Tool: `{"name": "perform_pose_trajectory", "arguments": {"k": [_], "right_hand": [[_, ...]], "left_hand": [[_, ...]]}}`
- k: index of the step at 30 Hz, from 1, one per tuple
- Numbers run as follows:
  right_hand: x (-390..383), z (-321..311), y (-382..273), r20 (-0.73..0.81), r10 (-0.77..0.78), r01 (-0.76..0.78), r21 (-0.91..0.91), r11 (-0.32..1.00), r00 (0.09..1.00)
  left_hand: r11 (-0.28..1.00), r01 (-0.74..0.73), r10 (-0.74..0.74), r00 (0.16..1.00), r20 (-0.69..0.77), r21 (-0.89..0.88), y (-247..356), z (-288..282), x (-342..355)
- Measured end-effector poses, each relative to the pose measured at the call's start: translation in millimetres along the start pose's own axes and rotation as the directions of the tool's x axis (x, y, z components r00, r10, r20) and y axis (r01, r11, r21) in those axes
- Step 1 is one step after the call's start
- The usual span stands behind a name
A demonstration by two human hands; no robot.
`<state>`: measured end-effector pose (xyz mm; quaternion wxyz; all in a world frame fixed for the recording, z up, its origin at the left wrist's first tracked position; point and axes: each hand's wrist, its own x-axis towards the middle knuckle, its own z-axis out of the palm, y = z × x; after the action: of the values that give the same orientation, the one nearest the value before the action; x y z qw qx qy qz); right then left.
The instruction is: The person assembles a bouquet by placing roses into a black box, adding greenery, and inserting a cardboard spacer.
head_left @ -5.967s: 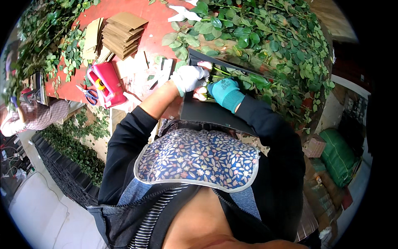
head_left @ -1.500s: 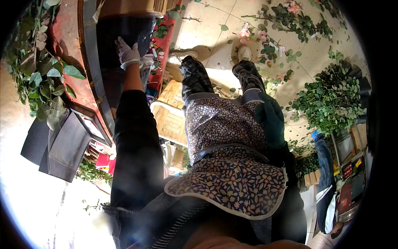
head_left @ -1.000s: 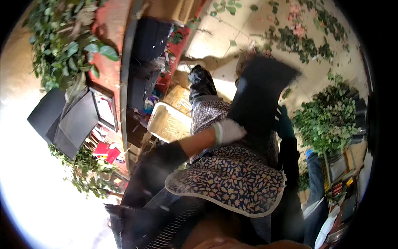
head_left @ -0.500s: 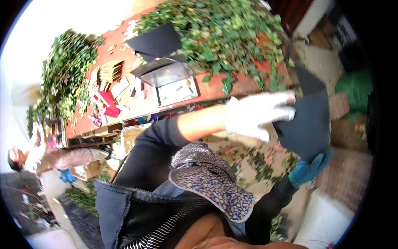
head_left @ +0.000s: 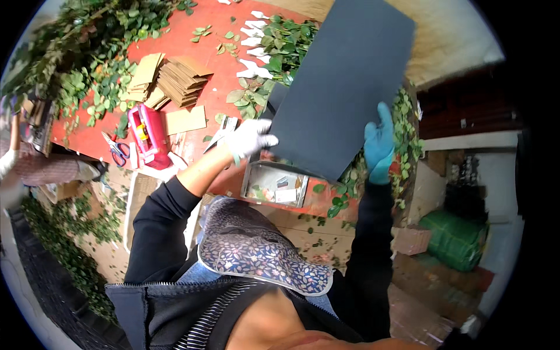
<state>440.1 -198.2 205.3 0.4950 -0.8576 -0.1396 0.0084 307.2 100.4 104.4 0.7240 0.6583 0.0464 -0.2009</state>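
Head view: a large black sheet (head_left: 344,87) stands between the person's two gloved hands, spreading mostly ahead of both and slanting away from the body, its far end up to the picture's top edge. At its left side, the left hand (head_left: 248,140), in a white glove, has bent fingertips against the edge, near the sheet's close corner; whether they pinch it, I cannot tell. On the opposite side, the right hand (head_left: 379,146), in a teal glove, is open, its thumb and forefinger apart just beside the long right edge; any contact there is unclear.

Below and to the right of the left hand, a shallow metal-rimmed box (head_left: 265,176) holds small pieces, and the sheet's near edge lies just beyond it. The front edge of the red table (head_left: 224,14) runs nearer to the body than either hand.

Left of the left hand come a flat brown card (head_left: 186,119), a pink holder (head_left: 150,140) and scissors (head_left: 121,153) with blue handles; farther ahead are folded cardboard pieces (head_left: 182,83). Straight ahead of that hand, red tabletop shows between this stack and a row of white pointed pieces (head_left: 252,42). Right of the right hand, leafy stems (head_left: 406,122) border the table, and past that rim a green sack (head_left: 455,239) sits lower down, well apart.
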Motion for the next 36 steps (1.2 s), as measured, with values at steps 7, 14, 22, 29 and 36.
{"name": "perform_pose_trajectory", "arguments": {"k": [7, 14, 22, 29, 36], "right_hand": [[-26, 7, -121, 0.553, -0.153, 0.482, -0.518, 0.707, 0.819], [-31, 67, -31, 0.882, -0.166, 0.654, -0.189, 0.733, 0.441], [-77, 100, 25, 0.911, 0.003, 0.687, -0.313, 0.656, 0.412], [-89, 113, 24, 0.907, 0.015, 0.710, -0.340, 0.617, 0.421], [-101, 112, 18, 0.890, -0.010, 0.654, -0.328, 0.681, 0.456]], "left_hand": [[0.990, 0.114, -0.113, 0.993, -0.020, 0.077, -89, 36, -18], [0.881, 0.231, -0.259, 0.966, 0.012, 0.412, -53, 22, -45], [0.545, 0.388, -0.619, 0.784, 0.045, 0.744, -46, 16, -33], [0.386, 0.353, -0.655, 0.755, -0.016, 0.852, -20, 6, -41], [0.382, 0.617, 0.238, 0.654, -0.718, 0.688, -3, -129, -47]]}}
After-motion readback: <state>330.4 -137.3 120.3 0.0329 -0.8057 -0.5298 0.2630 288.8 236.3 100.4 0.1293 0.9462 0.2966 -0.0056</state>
